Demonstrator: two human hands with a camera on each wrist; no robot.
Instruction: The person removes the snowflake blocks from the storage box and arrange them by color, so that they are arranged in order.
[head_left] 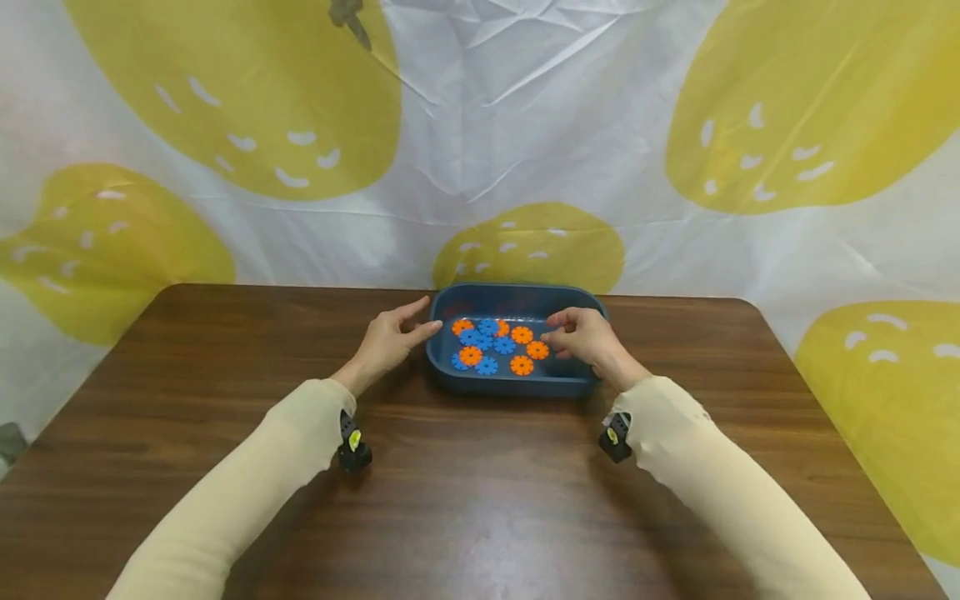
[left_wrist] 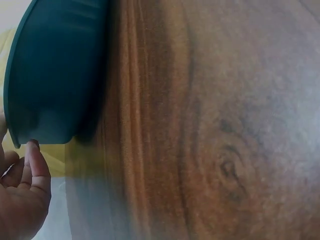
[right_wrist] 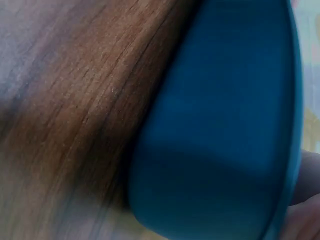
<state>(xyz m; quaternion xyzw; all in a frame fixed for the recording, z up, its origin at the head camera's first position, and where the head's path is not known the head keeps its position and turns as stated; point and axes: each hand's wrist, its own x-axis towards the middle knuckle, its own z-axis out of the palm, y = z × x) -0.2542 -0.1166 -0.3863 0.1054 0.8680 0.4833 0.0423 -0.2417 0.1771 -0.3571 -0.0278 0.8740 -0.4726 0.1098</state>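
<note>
A dark blue rectangular tray (head_left: 517, 386) holds several small flower-shaped plastic discs, orange ones (head_left: 522, 365) and blue ones (head_left: 487, 366), mostly toward its left and middle. At the tray's left end is my left hand (head_left: 386, 343), thumb and index finger stretched out; in the left wrist view, a fingertip (left_wrist: 32, 145) meets the tray's end. My right hand (head_left: 588, 340) reaches over the right end into the tray. Its thumb and index finger stand a little apart, close beside an orange disc (head_left: 537, 350), with no disc visible between them. The tray's wall (right_wrist: 215, 135) hides most of this hand in the right wrist view.
The tray stands near the far edge of a brown wooden table (head_left: 480, 500). Right behind that edge hangs a white cloth (head_left: 525, 167) printed with large yellow shapes. Each wrist carries a small black camera (head_left: 352, 446).
</note>
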